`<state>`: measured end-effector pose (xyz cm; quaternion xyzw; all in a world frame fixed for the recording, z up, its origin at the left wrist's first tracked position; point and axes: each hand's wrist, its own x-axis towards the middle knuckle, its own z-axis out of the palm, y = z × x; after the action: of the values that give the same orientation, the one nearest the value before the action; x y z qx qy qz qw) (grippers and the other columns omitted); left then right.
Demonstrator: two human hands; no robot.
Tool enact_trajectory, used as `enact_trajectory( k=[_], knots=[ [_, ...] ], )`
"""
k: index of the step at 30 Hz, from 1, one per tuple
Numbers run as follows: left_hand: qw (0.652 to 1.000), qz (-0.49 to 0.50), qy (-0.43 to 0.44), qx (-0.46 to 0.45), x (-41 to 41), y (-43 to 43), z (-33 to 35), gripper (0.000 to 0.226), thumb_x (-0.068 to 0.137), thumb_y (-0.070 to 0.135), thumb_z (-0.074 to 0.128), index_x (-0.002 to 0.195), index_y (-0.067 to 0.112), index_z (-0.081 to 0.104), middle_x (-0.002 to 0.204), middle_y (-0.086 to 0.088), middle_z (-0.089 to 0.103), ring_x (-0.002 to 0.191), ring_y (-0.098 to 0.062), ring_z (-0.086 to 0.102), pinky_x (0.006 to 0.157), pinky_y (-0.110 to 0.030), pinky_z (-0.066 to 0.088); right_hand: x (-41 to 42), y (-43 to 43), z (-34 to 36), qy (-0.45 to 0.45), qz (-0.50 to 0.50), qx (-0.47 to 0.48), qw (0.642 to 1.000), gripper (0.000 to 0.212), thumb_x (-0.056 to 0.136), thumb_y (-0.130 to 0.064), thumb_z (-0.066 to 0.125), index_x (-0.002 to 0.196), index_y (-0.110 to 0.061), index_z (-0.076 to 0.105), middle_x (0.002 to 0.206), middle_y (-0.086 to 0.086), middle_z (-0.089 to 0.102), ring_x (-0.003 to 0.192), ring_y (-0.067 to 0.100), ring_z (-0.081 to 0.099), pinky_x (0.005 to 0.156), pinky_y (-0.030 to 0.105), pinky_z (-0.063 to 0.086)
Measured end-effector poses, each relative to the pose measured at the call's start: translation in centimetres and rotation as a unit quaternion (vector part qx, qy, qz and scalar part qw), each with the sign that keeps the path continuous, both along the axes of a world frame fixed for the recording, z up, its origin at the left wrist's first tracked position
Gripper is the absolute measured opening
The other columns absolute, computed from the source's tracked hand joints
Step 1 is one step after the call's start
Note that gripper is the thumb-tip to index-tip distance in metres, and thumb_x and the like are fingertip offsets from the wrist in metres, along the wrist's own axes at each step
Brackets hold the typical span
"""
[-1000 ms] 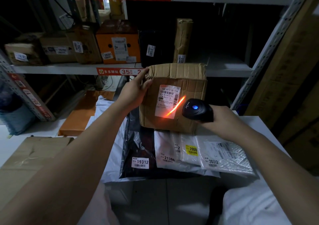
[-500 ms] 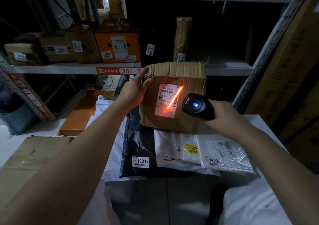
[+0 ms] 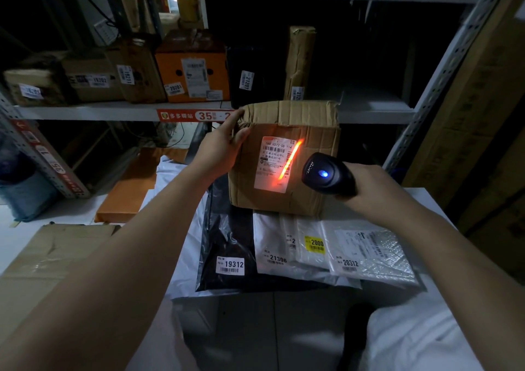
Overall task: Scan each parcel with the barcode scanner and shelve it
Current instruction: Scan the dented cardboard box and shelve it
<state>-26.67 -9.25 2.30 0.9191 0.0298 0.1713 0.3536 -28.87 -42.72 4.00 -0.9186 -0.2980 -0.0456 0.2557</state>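
While the right grip (image 3: pixel 369 186) curls round the scanner (image 3: pixel 324 174), its red line crossing the label (image 3: pixel 272 168), the left grip (image 3: pixel 221 151) clasps the box (image 3: pixel 312 132) atop mailers (image 3: pixel 284 254) on the surface (image 3: pixel 420 200); shelving likely follows, once it reads.

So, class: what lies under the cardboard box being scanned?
A black bag and a white mailer labelled 21306 run beneath the cardboard box. Anything further under it is covered.

The left forearm (image 3: pixel 127 242) and right forearm (image 3: pixel 443 242) are bare; a white garment (image 3: pixel 420 342) shows below.
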Motion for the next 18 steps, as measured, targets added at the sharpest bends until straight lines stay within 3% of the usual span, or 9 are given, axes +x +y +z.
enact_trajectory(
  k=[5, 11, 18],
  knots=[
    [1.000, -0.003, -0.009, 0.008, -0.30, -0.42, 0.34, 0.056, 0.110, 0.044, 0.045, 0.163, 0.037, 0.029, 0.152, -0.012, 0.055, 0.133, -0.034, 0.056, 0.101, -0.045, 0.054, 0.26, -0.09, 0.30, -0.041, 0.007, -0.047, 0.998, 0.021, 0.083, -0.020, 0.078, 0.086, -0.028, 0.060, 0.087, -0.004, 0.066, 0.085, 0.025, 0.067, 0.070, 0.041, 0.053],
    [1.000, 0.012, 0.000, 0.016, -0.37, -0.80, 0.51, 0.057, 0.109, 0.047, 0.044, 0.163, 0.039, 0.028, 0.152, -0.014, 0.054, 0.132, -0.035, 0.057, 0.098, -0.042, 0.053, 0.25, -0.36, 0.95, -0.062, 0.004, -0.090, 0.994, 0.023, 0.079, -0.025, 0.075, 0.100, -0.028, 0.066, 0.093, -0.007, 0.066, 0.089, 0.025, 0.068, 0.072, 0.046, 0.056],
    [1.000, 0.011, 0.015, 0.002, -0.63, -0.95, 0.77, 0.057, 0.109, 0.046, 0.044, 0.164, 0.038, 0.026, 0.157, -0.013, 0.048, 0.137, -0.036, 0.052, 0.100, -0.042, 0.050, 0.11, -0.32, 0.88, -0.058, 0.013, -0.106, 0.993, 0.023, 0.079, -0.027, 0.074, 0.101, -0.028, 0.066, 0.094, -0.008, 0.066, 0.090, 0.024, 0.068, 0.072, 0.046, 0.056]
  ],
)
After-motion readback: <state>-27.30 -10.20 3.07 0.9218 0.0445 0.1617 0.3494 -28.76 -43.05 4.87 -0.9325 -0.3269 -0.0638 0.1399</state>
